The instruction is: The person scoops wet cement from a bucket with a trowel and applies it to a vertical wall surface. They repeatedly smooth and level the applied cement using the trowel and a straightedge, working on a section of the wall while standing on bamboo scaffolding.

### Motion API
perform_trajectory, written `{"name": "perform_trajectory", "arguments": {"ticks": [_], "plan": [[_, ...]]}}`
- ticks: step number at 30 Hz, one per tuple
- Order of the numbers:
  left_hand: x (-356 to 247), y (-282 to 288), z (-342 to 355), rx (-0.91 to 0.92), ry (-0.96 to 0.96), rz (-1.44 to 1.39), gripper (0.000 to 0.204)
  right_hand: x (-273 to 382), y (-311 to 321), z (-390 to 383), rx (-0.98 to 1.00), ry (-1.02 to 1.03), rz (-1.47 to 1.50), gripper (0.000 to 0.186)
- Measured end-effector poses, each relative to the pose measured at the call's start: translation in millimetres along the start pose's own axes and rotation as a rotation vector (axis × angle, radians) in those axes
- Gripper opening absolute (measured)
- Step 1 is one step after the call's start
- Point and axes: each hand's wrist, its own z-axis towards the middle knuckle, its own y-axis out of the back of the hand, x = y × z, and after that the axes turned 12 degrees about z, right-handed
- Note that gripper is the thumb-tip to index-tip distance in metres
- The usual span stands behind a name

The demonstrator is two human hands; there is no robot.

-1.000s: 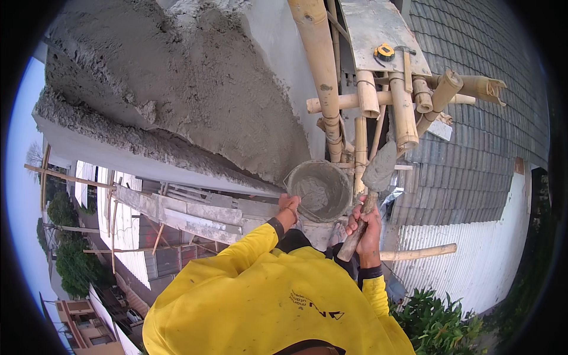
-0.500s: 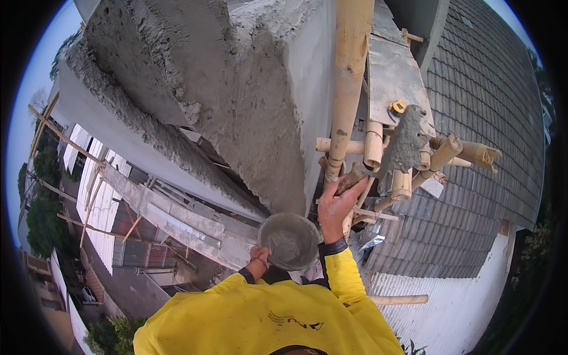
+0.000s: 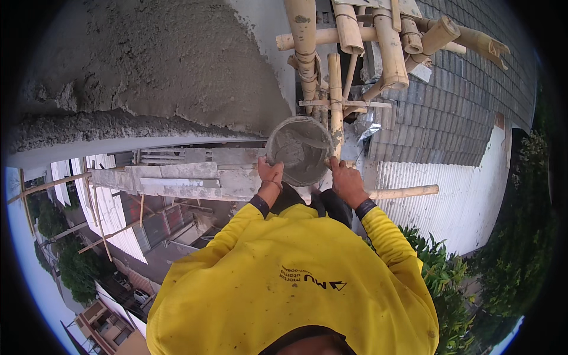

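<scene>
Rough grey mortar covers much of the wall (image 3: pixel 160 65) at upper left, and dark roof tiles (image 3: pixel 438 112) slope off to the right, with bamboo scaffolding (image 3: pixel 335 89) between them. From where I stand, the person's left hand (image 3: pixel 271 173) is closed on the near left edge of a round grey bucket (image 3: pixel 302 177), thumb up by the rim and fingers tucked in. On the other side, the right hand (image 3: pixel 348 180) is bent with its knuckles up, its index finger reaching to the bucket's right edge; I can't tell whether it grips the rim or pinches something hidden beneath the fingers.

The bucket sits between the two hands, right in front of the body, its mouth facing up and wet grey mortar (image 3: pixel 290 151) lying inside. Dark cuffs (image 3: pixel 365 207) ring both wrists, leading back to a speckled yellow shirt (image 3: pixel 284 266), with dark trousers (image 3: pixel 288 198) showing just below the bucket.

Further out, a bamboo pole (image 3: pixel 408 191) runs rightward from near the right hand, across a pale corrugated sheet (image 3: pixel 455 207). Leaves of a green bush (image 3: pixel 444 284) crowd up beside the right sleeve. Off to the left stretches a row of worn, mortar-stained planks (image 3: pixel 183 177), and past them, far below, stand trees (image 3: pixel 80 260) and an orange-brown building (image 3: pixel 106 325).
</scene>
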Motion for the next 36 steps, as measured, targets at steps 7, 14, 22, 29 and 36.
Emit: {"name": "perform_trajectory", "arguments": {"ticks": [7,14,22,29,36], "plan": [[-103,-5,-11,-0.004,-0.437,0.132,0.062,16,-26,67,-0.019,-0.249,-0.050,0.047],[-137,28,1,0.232,-0.551,0.009,0.067,-13,15,63,0.690,-0.480,1.197,0.030],[-128,28,36,0.164,-0.118,-0.099,0.044,16,15,19,0.709,-0.353,1.910,0.028],[-88,-15,64,-0.073,0.182,-0.121,0.074,58,70,-7,0.408,-0.158,2.394,0.046],[-31,1,78,-0.050,0.192,-0.014,0.074,112,174,-18,-0.631,0.381,2.159,0.066]]}}
